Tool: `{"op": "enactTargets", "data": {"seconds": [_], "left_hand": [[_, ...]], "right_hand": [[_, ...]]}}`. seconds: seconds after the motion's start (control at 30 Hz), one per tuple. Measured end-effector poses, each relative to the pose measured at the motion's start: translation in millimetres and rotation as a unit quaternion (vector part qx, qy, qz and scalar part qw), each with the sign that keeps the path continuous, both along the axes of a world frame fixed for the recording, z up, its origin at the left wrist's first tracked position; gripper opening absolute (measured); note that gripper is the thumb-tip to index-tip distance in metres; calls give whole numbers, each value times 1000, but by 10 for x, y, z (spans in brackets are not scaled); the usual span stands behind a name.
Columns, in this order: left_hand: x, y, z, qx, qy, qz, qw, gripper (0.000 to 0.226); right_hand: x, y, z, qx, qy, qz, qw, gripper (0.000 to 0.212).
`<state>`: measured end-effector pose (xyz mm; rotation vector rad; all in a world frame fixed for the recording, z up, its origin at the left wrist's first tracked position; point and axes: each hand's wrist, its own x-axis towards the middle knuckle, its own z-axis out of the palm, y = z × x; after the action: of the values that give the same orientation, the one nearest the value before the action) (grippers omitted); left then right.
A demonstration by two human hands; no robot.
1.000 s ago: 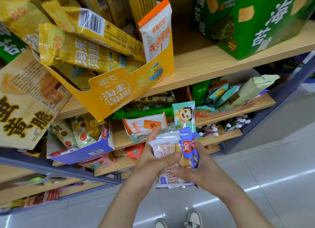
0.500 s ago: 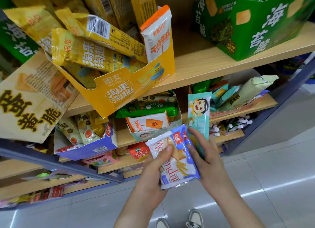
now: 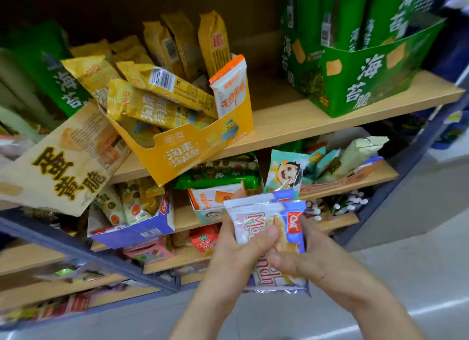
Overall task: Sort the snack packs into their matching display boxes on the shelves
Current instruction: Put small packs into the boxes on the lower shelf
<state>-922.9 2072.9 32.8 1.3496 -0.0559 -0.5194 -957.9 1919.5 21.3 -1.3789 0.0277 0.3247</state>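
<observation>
Gripping the white-and-blue packs point(image 3: 256, 223) together, left hand point(image 3: 236, 258) and right hand point(image 3: 319, 263) sit below the tilted yellow box point(image 3: 182, 153)

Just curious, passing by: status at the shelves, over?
Left hand, right hand both grip white-and-blue snack packs. Teal pack sticks up behind. Yellow display box overhangs shelf.

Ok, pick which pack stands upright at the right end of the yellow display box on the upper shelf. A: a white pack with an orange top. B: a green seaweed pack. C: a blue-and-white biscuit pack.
A: the white pack with an orange top stands upright at the right end of the yellow display box, beside the yellow packs.
</observation>
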Motion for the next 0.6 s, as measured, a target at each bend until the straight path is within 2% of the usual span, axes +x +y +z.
{"op": "enactTargets", "data": {"seconds": [0.07, 0.13, 0.23, 0.33, 0.37, 0.43, 0.47, 0.5, 0.53, 0.57, 0.6], "left_hand": [[-33, -42, 57, 59, -29, -19, 998, 83], [-38, -75, 111, 127, -55, -37, 990, 73], [-10, -130, 247, 205, -99, -58, 972, 71], [57, -129, 450, 214, -155, -115, 957, 49], [87, -110, 534, 211, -197, -121, 950, 50], [195, -27, 690, 219, -277, -95, 931, 70], [270, 25, 793, 220, -306, -56, 925, 71], [357, 90, 922, 213, -339, -8, 917, 61], [453, 164, 1048, 215, -383, 42, 897, 46], [557, 233, 1185, 240, -439, 88, 861, 31], [672, 296, 1311, 286, -498, 124, 809, 22]], "right_hand": [[-16, -18, -21, 27, 11, -24, 999, 90], [-38, -71, -33, 42, 12, -46, 998, 100], [-49, -157, 36, 56, -13, -82, 995, 106], [-17, -286, 155, 50, -37, -83, 995, 105], [-3, -335, 201, 42, -44, -77, 995, 105], [30, -425, 277, 15, -52, -77, 996, 112], [50, -460, 312, 1, -54, -78, 996, 115], [73, -482, 358, -11, -59, -72, 996, 116], [105, -498, 396, -21, -69, -64, 995, 116], [140, -505, 452, -28, -81, -54, 995, 115], [184, -501, 508, -35, -95, -47, 994, 113]]}}
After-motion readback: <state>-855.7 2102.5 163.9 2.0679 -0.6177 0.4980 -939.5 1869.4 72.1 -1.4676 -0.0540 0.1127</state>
